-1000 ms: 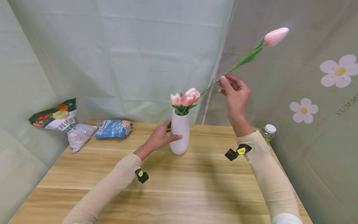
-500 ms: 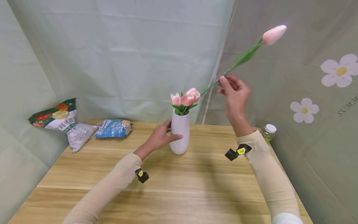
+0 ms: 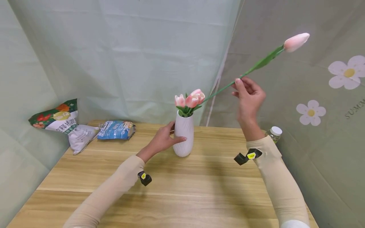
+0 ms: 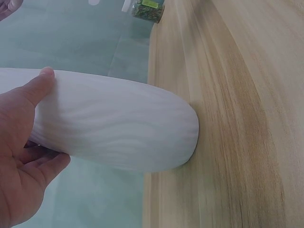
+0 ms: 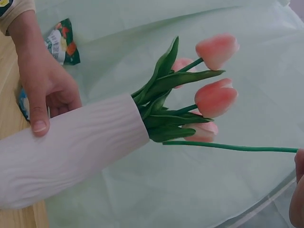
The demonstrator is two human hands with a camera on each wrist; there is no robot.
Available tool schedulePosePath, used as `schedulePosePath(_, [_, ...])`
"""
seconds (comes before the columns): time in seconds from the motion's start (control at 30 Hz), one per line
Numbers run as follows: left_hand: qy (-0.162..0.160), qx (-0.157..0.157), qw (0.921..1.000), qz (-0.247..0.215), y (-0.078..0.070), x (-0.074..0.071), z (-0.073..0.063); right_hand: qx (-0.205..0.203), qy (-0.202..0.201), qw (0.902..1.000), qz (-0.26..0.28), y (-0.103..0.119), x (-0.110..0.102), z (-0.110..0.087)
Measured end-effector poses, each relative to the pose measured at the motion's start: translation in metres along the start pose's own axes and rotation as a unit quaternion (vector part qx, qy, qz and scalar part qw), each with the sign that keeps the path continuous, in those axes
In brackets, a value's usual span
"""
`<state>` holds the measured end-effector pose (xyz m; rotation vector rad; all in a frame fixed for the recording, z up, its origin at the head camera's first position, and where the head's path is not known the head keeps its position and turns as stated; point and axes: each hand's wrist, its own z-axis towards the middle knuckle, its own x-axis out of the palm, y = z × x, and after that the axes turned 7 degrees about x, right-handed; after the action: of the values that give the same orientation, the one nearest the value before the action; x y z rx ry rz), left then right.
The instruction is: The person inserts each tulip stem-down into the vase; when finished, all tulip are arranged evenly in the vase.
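A white ribbed vase (image 3: pixel 183 136) stands upright on the wooden table, holding several pink tulips (image 3: pixel 191 100) with green leaves. My left hand (image 3: pixel 163 139) grips the vase from its left side; in the left wrist view the thumb lies along one side and fingers (image 4: pixel 47 168) on the other. My right hand (image 3: pixel 251 98), up to the right, pinches a single tulip (image 3: pixel 296 42) by its green stem, the bloom pointing up and right. In the right wrist view the stem (image 5: pixel 228 147) has its lower end beside the vase's mouth, outside it, near the leaves.
At the back left of the table (image 3: pixel 171 196) lie a blue snack bag (image 3: pixel 115 130) and a white bag with a green floral top (image 3: pixel 61 118). A white-lidded jar (image 3: pixel 275 133) stands at the right edge, behind my right forearm. Pale cloth walls (image 3: pixel 137 57) enclose the table.
My right hand has shifted to the right with the single tulip, which now leans further over and whose bloom sits further right and slightly lower. The left hand and vase stay put.
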<state>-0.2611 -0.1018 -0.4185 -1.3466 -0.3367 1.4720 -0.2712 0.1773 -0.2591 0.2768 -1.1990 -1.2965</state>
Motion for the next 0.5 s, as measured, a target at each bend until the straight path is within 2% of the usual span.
schedulePosePath(0.2, [0.003,-0.001,1.0,-0.006,0.0006,0.0003,0.0004,0.0,-0.023,0.9997,0.004,0.0046,-0.0069,-0.0008])
schedulePosePath(0.5, [0.004,0.001,1.0,-0.002,-0.001,-0.0004,-0.0002,0.008,-0.008,0.9998,-0.015,0.0027,-0.0108,-0.006])
